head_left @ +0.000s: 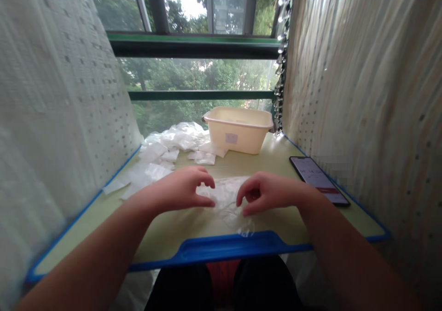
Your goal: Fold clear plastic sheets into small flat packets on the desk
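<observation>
A clear plastic bag (pixel 226 196) lies flat on the desk (pixel 276 163) in front of me. My left hand (pixel 186 189) rests on its left side, fingers curled and pinching the film. My right hand (pixel 267 193) is on its right side, fingers also curled and pinched on the plastic. What the bag holds, if anything, I cannot make out.
A heap of white and clear bags (pixel 172 147) lies at the back left. A cream plastic tub (pixel 238 127) stands at the back centre. A phone (pixel 319 179) with its screen lit lies at the right. White perforated panels wall both sides; a window is behind.
</observation>
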Demonstrator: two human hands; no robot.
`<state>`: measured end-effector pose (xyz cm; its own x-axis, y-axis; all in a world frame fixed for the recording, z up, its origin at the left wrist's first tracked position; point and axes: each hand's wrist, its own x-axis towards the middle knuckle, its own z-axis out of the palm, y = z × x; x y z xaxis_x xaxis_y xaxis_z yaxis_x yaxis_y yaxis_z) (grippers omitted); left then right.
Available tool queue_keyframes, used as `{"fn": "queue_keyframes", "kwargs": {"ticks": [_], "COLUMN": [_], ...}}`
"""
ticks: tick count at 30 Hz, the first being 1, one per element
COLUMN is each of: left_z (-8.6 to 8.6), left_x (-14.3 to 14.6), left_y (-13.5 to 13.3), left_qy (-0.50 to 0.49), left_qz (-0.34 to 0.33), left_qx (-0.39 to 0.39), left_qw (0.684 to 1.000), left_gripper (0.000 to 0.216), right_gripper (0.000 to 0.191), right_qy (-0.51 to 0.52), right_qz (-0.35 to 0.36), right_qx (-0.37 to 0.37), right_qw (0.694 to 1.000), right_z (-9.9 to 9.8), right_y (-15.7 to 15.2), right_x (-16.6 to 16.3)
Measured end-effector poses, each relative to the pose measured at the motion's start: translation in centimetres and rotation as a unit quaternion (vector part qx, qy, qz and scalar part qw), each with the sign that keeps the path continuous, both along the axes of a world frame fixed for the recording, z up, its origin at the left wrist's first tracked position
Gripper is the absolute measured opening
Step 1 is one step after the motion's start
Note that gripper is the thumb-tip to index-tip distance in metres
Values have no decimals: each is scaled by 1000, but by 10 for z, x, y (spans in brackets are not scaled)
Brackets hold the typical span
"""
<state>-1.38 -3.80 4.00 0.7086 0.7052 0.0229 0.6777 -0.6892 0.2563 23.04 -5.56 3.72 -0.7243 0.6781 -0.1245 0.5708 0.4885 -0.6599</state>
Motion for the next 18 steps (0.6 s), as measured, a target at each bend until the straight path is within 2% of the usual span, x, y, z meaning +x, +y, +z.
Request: {"fn": "queue_keyframes", "kwargs": {"ticks": [4, 9, 14, 18], "left_z": [-5, -12, -10, -6], "left_x": [12, 14, 16, 17], "left_y": [-16, -16, -15, -16], "left_qy": [32, 52, 64, 27], "left_qz": [-34, -61, -87, -69], "left_qx": [9, 28, 24, 60], "left_qw": [999, 996, 994, 995], "left_gripper": [29, 11, 13, 12], "right_gripper": [28, 24, 22, 29], "right_qy": [-50, -102, -114, -87], "right_qz": [12, 3, 4, -28], "right_qx": [23, 60, 67, 85], "right_qw": [998, 993, 991, 992], "right_z": [-2, -7, -6, -2], "right_y": [-6, -6, -9, -9], "right_x": [-4, -10, -14, -11]}}
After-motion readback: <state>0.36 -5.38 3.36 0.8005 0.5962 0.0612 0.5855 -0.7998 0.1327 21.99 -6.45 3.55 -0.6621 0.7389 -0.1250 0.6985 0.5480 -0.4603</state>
